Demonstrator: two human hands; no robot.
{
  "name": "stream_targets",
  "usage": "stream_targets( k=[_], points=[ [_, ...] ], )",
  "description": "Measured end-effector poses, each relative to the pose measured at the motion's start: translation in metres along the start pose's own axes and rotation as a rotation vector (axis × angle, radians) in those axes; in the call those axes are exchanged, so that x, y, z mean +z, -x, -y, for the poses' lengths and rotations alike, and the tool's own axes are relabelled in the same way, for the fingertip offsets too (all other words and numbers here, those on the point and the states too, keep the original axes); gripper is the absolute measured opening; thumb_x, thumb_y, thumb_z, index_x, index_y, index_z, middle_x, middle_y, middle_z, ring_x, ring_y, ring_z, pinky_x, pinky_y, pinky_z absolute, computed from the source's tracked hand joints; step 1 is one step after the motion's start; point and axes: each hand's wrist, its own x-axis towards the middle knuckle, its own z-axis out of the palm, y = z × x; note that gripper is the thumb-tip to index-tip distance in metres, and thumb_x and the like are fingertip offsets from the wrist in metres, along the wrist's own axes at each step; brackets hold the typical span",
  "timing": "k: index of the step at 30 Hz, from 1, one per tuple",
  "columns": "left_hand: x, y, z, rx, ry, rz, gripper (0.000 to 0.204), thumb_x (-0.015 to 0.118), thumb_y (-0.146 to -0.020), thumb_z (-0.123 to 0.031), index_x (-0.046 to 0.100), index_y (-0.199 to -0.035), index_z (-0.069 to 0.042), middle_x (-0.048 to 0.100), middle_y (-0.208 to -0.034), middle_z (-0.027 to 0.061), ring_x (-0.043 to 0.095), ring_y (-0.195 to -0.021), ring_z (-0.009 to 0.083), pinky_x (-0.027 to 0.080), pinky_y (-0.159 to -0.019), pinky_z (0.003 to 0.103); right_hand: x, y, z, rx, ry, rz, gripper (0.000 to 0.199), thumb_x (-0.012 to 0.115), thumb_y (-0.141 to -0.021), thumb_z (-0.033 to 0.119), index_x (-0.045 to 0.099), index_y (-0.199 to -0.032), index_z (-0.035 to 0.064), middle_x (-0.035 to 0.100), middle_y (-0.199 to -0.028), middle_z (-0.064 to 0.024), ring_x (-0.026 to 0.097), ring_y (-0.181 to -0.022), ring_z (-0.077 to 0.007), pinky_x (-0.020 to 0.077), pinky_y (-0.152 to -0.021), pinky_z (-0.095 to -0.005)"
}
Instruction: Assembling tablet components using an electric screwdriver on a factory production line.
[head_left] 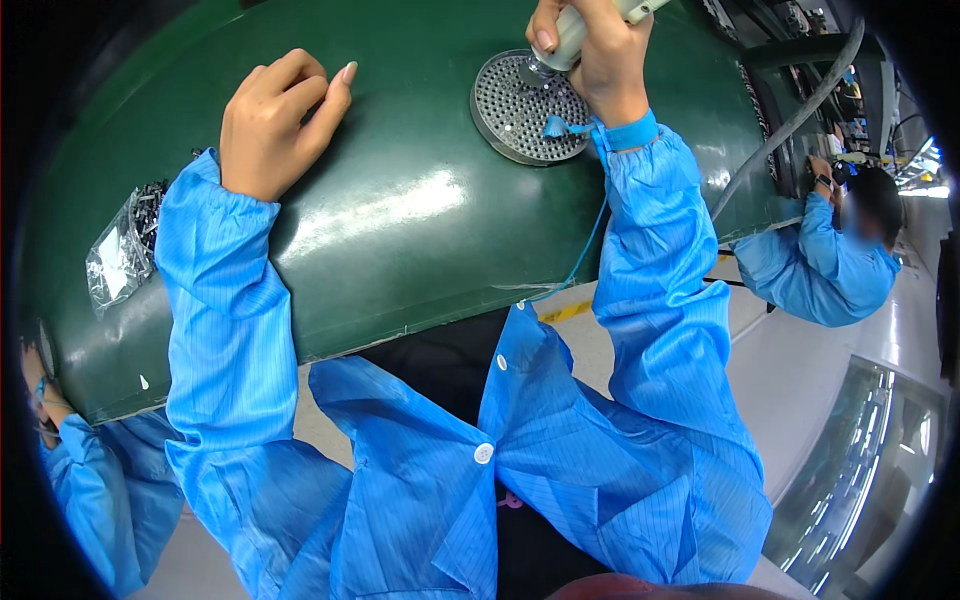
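In my right hand (612, 60) is a pale electric screwdriver (572, 38), its metal nose angled down over a round metal tray (500, 140). Small dimples or holes cover the tray in rows. A blue wrist strap (632, 132) circles my right wrist, and its thin cord hangs down toward my coat. To the left, my left hand (275, 120) is held over the green tabletop (400, 110), fingers curled under and one digit stretched toward the tray. What those curled fingers hold, if anything, is hidden.
Left of my left forearm lies a clear plastic bag (118, 255) with small dark parts (150, 215) beside it. A grey cable (790, 125) crosses the bench's right side. A co-worker in blue (835, 260) sits at the right; another person's sleeve (95, 500) shows at lower left.
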Motion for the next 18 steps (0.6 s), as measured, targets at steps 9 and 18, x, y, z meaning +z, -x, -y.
stream_targets(
  k=[9, 18],
  points=[
    [0.002, -0.015, -0.032, 0.077, 0.166, 0.107, 0.024, 0.079, -0.085, -0.015, 0.074, -0.105, -0.004, 0.068, -0.104, 0.0104, 0.065, -0.09, 0.0283, 0.051, -0.077, 0.037, 0.007, -0.002, 0.023, -0.076, -0.047, -0.048, 0.03, 0.07, -0.092, 0.008, 0.064, -0.118, -0.0066, 0.073, -0.099, -0.0174, 0.066, -0.057, -0.0176, 0.0536, -0.05, -0.029],
    [0.024, -0.02, -0.088, 0.242, 0.192, 0.296, 0.046, 0.078, -0.085, -0.026, 0.069, -0.126, -0.008, 0.066, -0.124, 0.0075, 0.06, -0.116, 0.0293, 0.047, -0.096, 0.042, 0.0, 0.0, 0.022, -0.105, -0.044, -0.071, 0.039, 0.071, -0.093, 0.002, 0.06, -0.129, -0.0075, 0.073, -0.108, -0.0125, 0.07, -0.068, -0.0155, 0.0582, -0.058, -0.0288]
  ],
)
